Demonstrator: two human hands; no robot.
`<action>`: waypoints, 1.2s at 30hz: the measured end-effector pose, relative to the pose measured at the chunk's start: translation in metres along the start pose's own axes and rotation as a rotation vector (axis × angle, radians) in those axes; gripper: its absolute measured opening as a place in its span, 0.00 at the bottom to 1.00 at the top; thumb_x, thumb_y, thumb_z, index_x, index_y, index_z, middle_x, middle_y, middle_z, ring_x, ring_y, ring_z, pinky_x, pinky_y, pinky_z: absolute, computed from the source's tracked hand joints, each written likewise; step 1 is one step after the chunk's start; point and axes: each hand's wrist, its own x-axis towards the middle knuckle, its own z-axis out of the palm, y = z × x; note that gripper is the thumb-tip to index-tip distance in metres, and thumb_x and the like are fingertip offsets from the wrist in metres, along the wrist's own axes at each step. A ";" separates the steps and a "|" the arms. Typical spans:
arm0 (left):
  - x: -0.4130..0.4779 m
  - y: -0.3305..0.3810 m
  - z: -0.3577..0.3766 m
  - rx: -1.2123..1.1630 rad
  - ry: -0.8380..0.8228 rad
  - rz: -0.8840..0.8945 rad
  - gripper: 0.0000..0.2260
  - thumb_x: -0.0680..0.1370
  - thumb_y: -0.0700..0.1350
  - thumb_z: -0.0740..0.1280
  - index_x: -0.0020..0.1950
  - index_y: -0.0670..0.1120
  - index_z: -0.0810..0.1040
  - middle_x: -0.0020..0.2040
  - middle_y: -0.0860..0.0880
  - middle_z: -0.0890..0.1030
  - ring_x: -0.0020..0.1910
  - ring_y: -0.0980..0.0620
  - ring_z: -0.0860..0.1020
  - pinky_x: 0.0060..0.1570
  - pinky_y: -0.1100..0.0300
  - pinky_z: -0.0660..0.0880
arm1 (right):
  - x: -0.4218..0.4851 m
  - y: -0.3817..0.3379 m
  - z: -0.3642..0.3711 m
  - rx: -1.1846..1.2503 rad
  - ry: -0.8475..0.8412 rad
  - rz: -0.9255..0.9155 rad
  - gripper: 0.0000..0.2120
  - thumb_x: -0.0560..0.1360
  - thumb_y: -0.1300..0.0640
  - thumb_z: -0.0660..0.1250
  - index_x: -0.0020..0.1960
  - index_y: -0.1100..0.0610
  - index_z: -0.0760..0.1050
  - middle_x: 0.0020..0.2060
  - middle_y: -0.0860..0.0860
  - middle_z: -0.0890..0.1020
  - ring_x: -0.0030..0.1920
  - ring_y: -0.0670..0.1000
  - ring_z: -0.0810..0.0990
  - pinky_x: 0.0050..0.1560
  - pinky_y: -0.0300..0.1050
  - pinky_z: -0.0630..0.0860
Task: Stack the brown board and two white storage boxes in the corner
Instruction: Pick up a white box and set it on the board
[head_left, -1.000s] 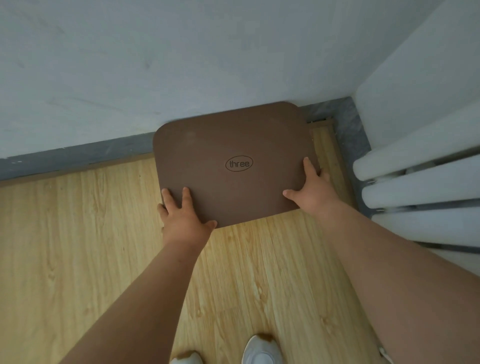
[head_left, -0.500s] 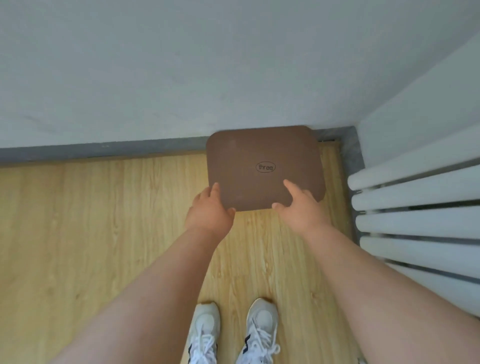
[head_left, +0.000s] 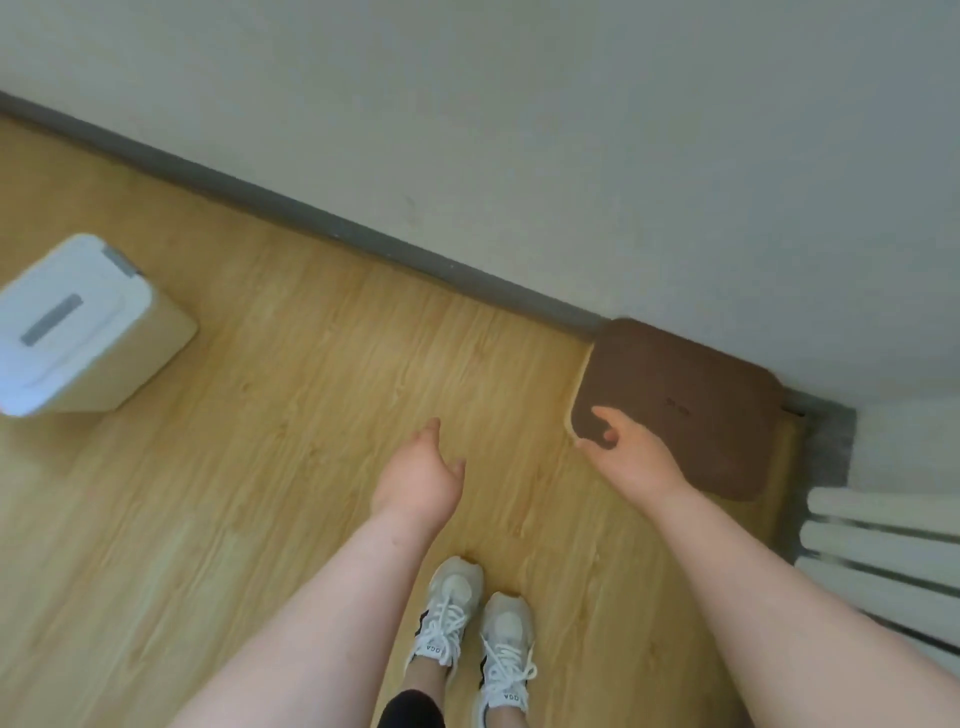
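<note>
The brown board (head_left: 691, 395) lies flat on the wooden floor, pushed into the corner against the grey skirting. My right hand (head_left: 631, 454) hovers over its near left corner with fingers apart, holding nothing. My left hand (head_left: 418, 478) hangs open over bare floor, left of the board and apart from it. One white storage box (head_left: 72, 325) with a white lid and pale wood-coloured sides stands on the floor at the far left. A second box is not in view.
A white radiator (head_left: 883, 551) runs along the right wall beside the corner. The grey skirting (head_left: 322, 223) lines the wall behind. My two white trainers (head_left: 478, 629) stand on the floor (head_left: 291, 395) below my hands.
Both hands have let go of the board and pulled back. The view has swung left and risen, which brings the white storage box into sight.
</note>
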 end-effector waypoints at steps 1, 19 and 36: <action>-0.003 -0.014 -0.007 -0.027 0.008 -0.036 0.28 0.80 0.50 0.61 0.79 0.48 0.57 0.76 0.45 0.67 0.73 0.45 0.68 0.66 0.55 0.67 | -0.001 -0.012 0.005 -0.039 -0.020 -0.017 0.28 0.77 0.47 0.65 0.76 0.50 0.63 0.68 0.56 0.74 0.67 0.56 0.74 0.62 0.48 0.71; 0.005 -0.286 -0.176 -0.379 0.221 -0.404 0.27 0.81 0.52 0.59 0.79 0.49 0.58 0.77 0.47 0.64 0.73 0.44 0.66 0.67 0.53 0.67 | -0.047 -0.334 0.224 -0.371 -0.217 -0.383 0.28 0.77 0.45 0.65 0.75 0.45 0.63 0.68 0.55 0.72 0.66 0.56 0.73 0.63 0.53 0.73; 0.069 -0.455 -0.321 -0.444 0.273 -0.501 0.27 0.82 0.51 0.58 0.79 0.50 0.55 0.78 0.48 0.62 0.75 0.45 0.64 0.66 0.51 0.68 | -0.027 -0.549 0.365 -0.489 -0.230 -0.506 0.33 0.75 0.45 0.66 0.77 0.47 0.59 0.72 0.54 0.68 0.67 0.55 0.73 0.63 0.54 0.74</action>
